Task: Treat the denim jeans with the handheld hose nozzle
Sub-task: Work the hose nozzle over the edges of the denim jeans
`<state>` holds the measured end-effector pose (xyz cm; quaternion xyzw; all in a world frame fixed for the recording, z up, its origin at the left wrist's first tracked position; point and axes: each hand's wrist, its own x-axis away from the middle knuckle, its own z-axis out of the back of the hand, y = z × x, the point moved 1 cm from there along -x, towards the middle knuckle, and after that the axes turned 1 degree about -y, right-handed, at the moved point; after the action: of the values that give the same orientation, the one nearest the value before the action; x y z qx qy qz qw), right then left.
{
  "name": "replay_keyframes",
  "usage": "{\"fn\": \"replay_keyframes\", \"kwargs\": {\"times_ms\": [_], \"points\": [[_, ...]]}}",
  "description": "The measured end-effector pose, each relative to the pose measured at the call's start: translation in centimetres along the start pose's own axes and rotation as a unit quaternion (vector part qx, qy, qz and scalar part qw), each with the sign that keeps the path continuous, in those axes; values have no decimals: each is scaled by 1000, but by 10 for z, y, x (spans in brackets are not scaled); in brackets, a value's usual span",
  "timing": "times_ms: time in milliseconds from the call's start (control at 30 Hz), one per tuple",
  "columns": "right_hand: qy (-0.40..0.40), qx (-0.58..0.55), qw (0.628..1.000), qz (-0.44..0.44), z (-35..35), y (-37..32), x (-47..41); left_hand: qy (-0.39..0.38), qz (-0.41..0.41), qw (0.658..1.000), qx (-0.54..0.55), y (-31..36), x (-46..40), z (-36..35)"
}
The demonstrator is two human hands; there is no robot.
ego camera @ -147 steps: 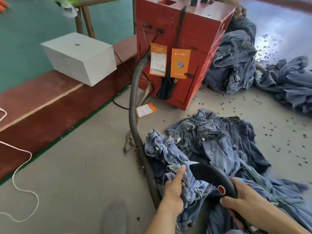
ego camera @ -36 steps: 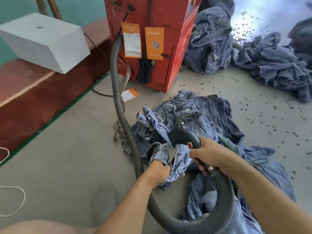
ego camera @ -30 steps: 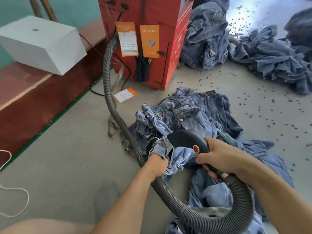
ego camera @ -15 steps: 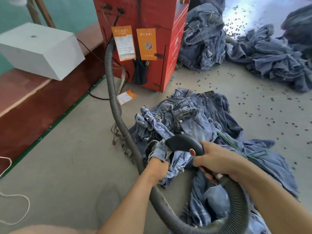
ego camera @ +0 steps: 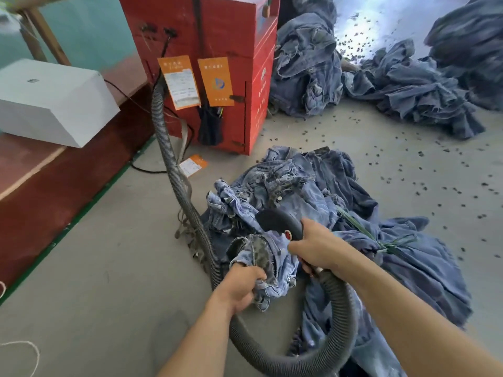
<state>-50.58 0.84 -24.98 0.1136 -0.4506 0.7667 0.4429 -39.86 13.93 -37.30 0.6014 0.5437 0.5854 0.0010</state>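
His left hand (ego camera: 241,284) bunched the jeans hem (ego camera: 261,257), right hand (ego camera: 317,247) gripped the nozzle (ego camera: 277,220); the looped hose (ego camera: 337,317) might drag denim loose.

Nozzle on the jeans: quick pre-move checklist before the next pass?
1. Right hand grips the black nozzle: ok.
2. Left hand holds the bunched denim jeans up to the nozzle: ok.
3. Nozzle mouth on the fabric: cannot tell, the cloth hides it.
4. Grey hose runs unkinked from the red machine and loops beneath the forearms: ok.
5. Red button pressed or not: cannot tell.
6. Floor around the pile: not ok, dark bits scattered at right.
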Motion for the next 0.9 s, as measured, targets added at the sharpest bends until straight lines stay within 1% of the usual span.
{"fn": "replay_keyframes", "kwargs": {"times_ms": [67,100,167,233,267,333,400,467,567,633,667,733,800,833,900], "points": [[48,-8,999,-5,8,4,0,-1,-1,1000,14,-1,-2,2],[47,-22,999,-4,12,11,5,2,-5,1000,20,-1,-5,3],[-7,-39,999,-4,16,24,20,9,-14,1000,13,3,-9,5],[-74,-41,996,-8,12,27,29,30,-27,998,-39,3,-11,4],[-83,-41,996,-5,9,24,27,36,-38,996,-67,1,-12,3],[-60,-46,997,-1,7,15,13,38,-58,992,-110,-3,-12,0],[-38,-76,996,-11,12,8,5,31,-67,984,-160,-5,-10,0],[-40,-117,992,-14,21,11,10,28,-72,976,-204,-1,-10,2],[-59,-110,992,-14,26,20,24,39,-93,970,-220,8,-10,2],[-73,-91,993,-12,22,19,26,57,-117,973,-191,8,-10,0],[-75,-82,994,-8,19,16,24,67,-125,977,-158,7,-10,0],[-61,-92,994,-2,14,14,21,79,-104,990,-47,5,-15,0],[-36,-147,989,-6,16,19,24,80,-82,991,65,5,-19,-1],[-26,-182,983,-7,18,23,29,102,-82,986,99,7,-22,-1],[-18,-230,973,-1,24,32,41,146,-81,978,125,9,-28,1]]}}
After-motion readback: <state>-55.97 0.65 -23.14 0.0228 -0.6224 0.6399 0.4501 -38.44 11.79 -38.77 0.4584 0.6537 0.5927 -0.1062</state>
